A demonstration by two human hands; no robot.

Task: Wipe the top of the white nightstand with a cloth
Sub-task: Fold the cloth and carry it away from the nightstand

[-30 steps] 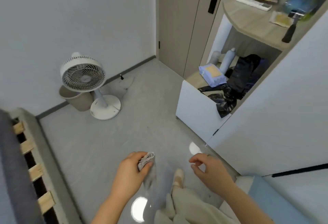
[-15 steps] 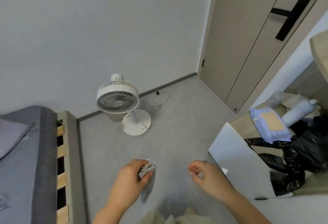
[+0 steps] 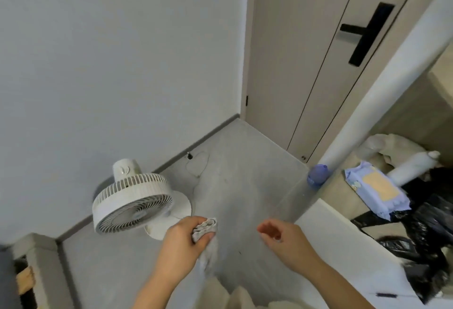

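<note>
Cloth in hand, wiping not started.
Fan [image 3: 133,207] on floor at left; left hand [image 3: 182,243] fisted around bunched cloth [image 3: 205,229], tail hanging; right hand [image 3: 285,237] empty, fingers loosely curled. Nightstand can't be identified for sure in view; white top [image 3: 348,257] at right untouched. All wiping left.

Readable text: none.
Wipes pack [image 3: 376,190]: a tan label panel and small print at one corner, too blurred to read.
Fan [image 3: 132,202]: a small embossed mark on the motor housing, not legible.
</note>
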